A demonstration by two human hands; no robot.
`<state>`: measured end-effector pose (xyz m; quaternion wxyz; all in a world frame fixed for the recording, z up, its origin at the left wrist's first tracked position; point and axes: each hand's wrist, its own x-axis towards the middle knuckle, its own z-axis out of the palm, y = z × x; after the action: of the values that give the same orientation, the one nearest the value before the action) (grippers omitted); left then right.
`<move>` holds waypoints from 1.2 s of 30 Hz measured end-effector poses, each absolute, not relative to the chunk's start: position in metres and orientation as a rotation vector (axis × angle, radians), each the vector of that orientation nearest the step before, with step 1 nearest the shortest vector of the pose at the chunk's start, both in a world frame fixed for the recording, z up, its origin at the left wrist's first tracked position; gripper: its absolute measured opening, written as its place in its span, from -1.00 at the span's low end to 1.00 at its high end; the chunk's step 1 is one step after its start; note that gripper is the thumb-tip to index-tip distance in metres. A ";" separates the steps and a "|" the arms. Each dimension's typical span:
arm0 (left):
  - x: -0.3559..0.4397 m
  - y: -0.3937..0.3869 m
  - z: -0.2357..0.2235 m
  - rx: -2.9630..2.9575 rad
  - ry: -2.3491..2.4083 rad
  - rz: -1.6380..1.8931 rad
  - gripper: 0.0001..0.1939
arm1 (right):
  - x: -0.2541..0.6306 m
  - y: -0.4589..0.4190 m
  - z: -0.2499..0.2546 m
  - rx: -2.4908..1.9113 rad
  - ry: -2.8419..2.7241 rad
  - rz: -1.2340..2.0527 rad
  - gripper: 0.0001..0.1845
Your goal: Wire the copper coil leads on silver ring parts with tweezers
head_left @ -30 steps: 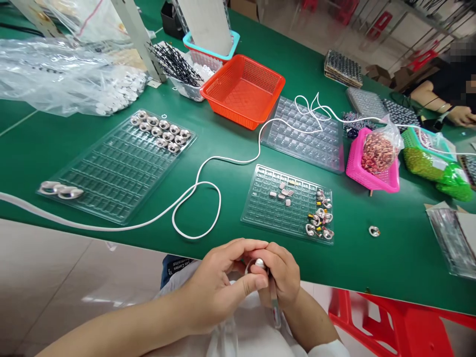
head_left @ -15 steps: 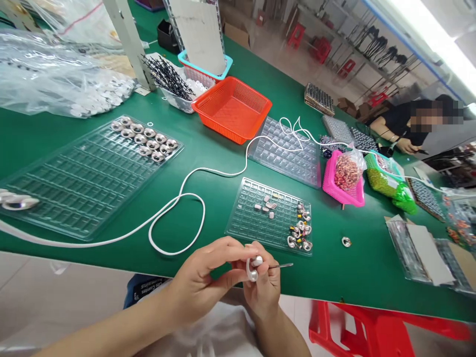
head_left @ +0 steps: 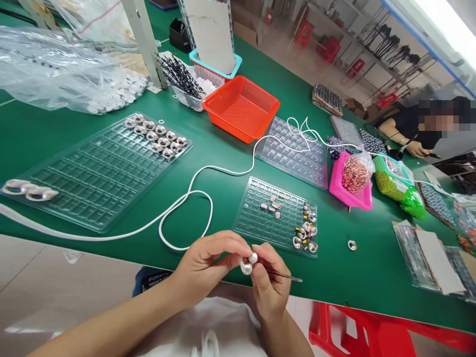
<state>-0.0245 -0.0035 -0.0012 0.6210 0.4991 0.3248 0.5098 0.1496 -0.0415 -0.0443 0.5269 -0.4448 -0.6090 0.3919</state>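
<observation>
My left hand (head_left: 208, 265) pinches a small silvery ring-shaped part (head_left: 247, 265) just in front of the table's near edge. My right hand (head_left: 269, 280) is closed on thin metal tweezers (head_left: 286, 275), whose tip points right, and its fingertips also touch the part. Just beyond my hands lies a small clear blister tray (head_left: 260, 218) holding a few small pale pieces and several ring parts with yellow and dark bits at its right side. One loose ring part (head_left: 351, 244) lies on the green mat to the right.
A large clear tray (head_left: 92, 178) with several silver rings lies at left. A white cable (head_left: 193, 186) loops across the mat. Behind are an orange basket (head_left: 241, 106), a second clear tray (head_left: 293, 153), a pink basket (head_left: 349, 191) of copper coils and plastic bags. Another person (head_left: 420, 134) sits far right.
My hands rose from below the table edge and turned the ring part. The tweezers swung from pointing down to pointing right. The view tilted up and shifted.
</observation>
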 end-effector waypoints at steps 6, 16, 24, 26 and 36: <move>-0.024 -0.001 0.001 0.907 0.781 1.074 -0.94 | 0.144 -0.035 -0.034 -1.000 -1.382 0.921 -0.75; -0.024 0.000 -0.003 0.751 0.790 0.965 -0.91 | 0.146 -0.035 -0.037 -1.016 -1.404 0.915 -0.78; -0.024 0.002 -0.011 0.556 0.734 0.834 -0.82 | 0.140 -0.033 -0.034 -0.969 -1.340 0.983 -0.84; -0.024 0.002 -0.012 0.565 0.751 0.829 -0.81 | 0.139 -0.032 -0.034 -0.977 -1.338 0.979 -0.86; -0.021 0.004 -0.003 0.395 0.768 0.776 -0.69 | 0.146 -0.031 -0.037 -1.042 -1.336 1.087 -0.73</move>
<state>-0.0207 0.0037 -0.0033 0.8361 0.1865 0.3628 0.3667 0.1457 -0.0311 -0.0366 0.5348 -0.4373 -0.5608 0.4563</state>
